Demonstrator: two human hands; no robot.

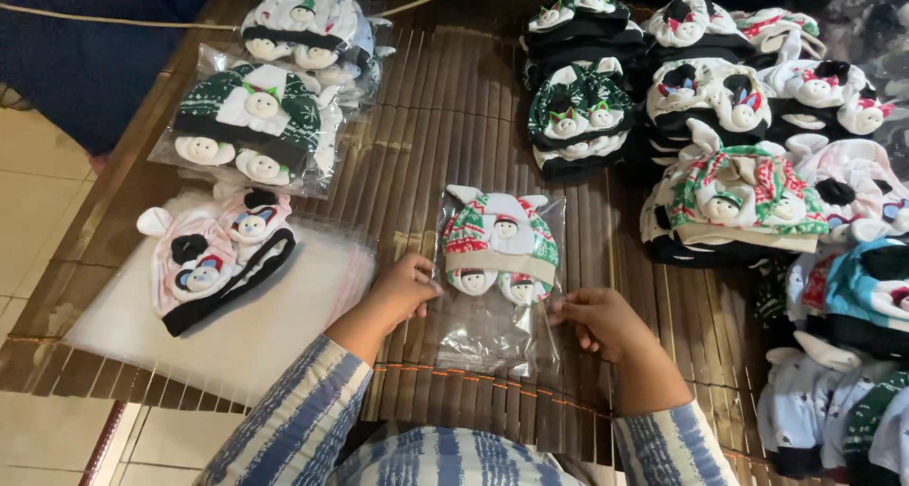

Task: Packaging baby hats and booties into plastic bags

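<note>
One knit hat [499, 244], red, green and white with small snowman faces sewn on, sits inside a clear plastic bag [496, 334] at centre of the slatted bamboo worktop [445, 126], near the person. Hat fills the far part of the bag; the near part, toward the body, is empty film.

Left hand [405, 290] pinches the bag's left edge, fingers closed on the film. Right hand [598, 321] pinches the right edge the same way. Both grips grasping the bag, not the hat itself.

Step in hand, my read: bagging, hat already seated, hands squaring the bag up. Next move likely calls for flattening the loose near end and closing it without shifting the hat; can't tell if there's an adhesive strip.

Left of it: a pink hat [213, 254] lying on a stack of empty clear bags [218, 330]. Far left: bagged hats [256, 117] in two piles, green-white and white ones. Far and right: a big spread of unbagged hats [729, 117], stacked several deep, mixed colours, running down the right edge. Tiled floor [28, 192] shows past the left edge of the worktop.
</note>
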